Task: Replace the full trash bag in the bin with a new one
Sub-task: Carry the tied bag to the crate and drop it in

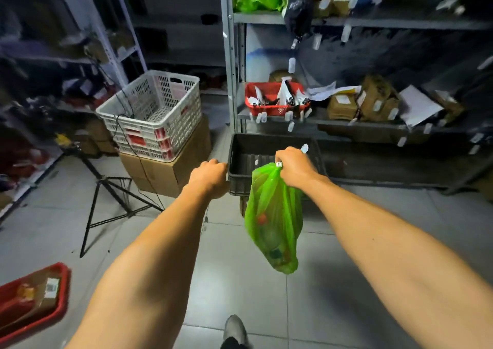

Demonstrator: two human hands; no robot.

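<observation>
At far left we note a red tray [34,295] on the floor tiles, then a black tripod [106,196] and a white basket [157,114] stacked on a cardboard box [170,172]. Our left hand [210,178] is clenched on the left rim of the black bin [269,159] — the bin sits low against the metal shelves [373,20]. Our right hand [296,167] grips the gathered neck of the full green bag [274,228], which hangs free in front of the bin, clear of the floor.
</observation>
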